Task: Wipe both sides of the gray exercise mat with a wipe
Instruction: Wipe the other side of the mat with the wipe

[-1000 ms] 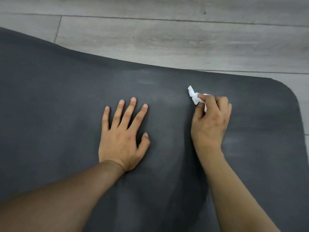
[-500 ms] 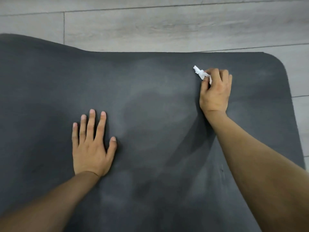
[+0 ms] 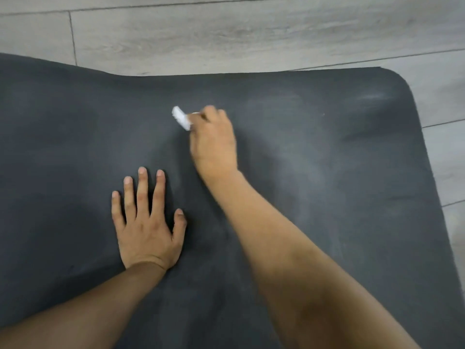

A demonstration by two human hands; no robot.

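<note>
One wipe (image 3: 180,118), seemingly pinched by right hand (image 3: 214,139) (blurred), left hand (image 3: 148,227) flat

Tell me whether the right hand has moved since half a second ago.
Yes: the right hand has swept left along the mat, away from its rounded far-right corner.

Wipe (image 3: 180,118) in right hand (image 3: 214,141), left hand (image 3: 148,230) flat on gray mat (image 3: 327,172)

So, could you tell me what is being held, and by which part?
The right hand grips the white wipe by one end; the left hand holds nothing.
</note>
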